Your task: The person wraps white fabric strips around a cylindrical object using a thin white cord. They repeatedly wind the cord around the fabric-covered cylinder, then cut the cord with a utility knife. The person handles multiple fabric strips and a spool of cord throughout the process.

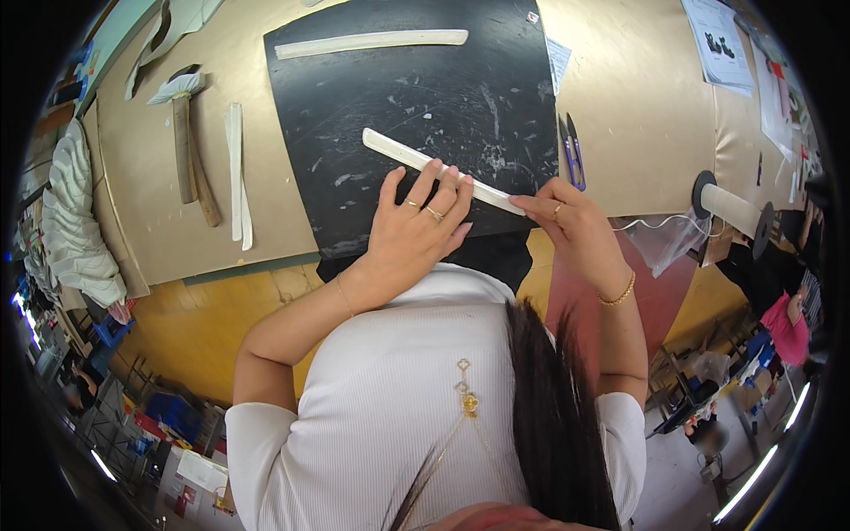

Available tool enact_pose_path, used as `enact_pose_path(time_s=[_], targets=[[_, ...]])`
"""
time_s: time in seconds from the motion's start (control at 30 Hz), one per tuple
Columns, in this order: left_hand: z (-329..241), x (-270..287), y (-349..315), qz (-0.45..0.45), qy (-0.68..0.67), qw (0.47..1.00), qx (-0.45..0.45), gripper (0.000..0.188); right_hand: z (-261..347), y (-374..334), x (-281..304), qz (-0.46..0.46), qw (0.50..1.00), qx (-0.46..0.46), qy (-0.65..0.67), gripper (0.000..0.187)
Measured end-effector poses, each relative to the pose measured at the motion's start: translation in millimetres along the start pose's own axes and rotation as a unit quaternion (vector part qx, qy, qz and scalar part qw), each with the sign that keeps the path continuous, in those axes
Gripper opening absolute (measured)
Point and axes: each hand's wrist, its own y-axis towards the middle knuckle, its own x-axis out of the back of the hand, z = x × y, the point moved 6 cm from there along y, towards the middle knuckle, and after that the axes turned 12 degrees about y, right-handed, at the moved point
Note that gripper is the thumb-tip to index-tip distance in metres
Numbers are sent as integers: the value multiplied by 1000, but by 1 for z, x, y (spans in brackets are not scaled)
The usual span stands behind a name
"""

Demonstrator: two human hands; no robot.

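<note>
A long white strip (394, 147) with a rounded far end lies slantwise on the black mat (372, 97). My left hand (416, 221) rests over the middle of this strip, fingers extended with their tips on it and the little finger apart. At the strip's near right end, the thumb and forefinger of my right hand (575, 232) are pinched together on it. Whether anything small is also between those fingers is hidden. A second white strip (372, 43) lies along the far side of the mat, apart from both hands.
Left of the mat lie a hammer with a wrapped head (181, 133) and two narrow white strips (235, 177). Purple-handled thread snips (574, 155) sit by the mat's right edge. A spool (731, 211), a clear plastic bag (660, 243) and stacked white pieces (75, 221) line the table edges.
</note>
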Motion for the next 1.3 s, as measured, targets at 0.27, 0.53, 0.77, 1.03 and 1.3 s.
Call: enact_pose_path(time_s=[0.27, 0.53, 0.77, 1.03, 1.3], targets=[[-5, -5, -3, 16, 20, 1000, 2, 63, -8, -33, 9, -21, 995, -8, -100, 45], [-7, -7, -4, 39, 33, 999, -4, 64, -11, -35, 3, -38, 989, 16, -142, 40], [-10, -6, -2, 24, 27, 999, -8, 64, -15, -35, 2, -33, 990, 8, -140, 38], [-12, -6, -1, 13, 11, 1000, -5, 66, -12, -34, 1, -31, 985, 25, -167, 39], [-2, 6, 13, 32, -25, 999, 20, 60, 2, -34, 0, -37, 964, 62, -255, 33]])
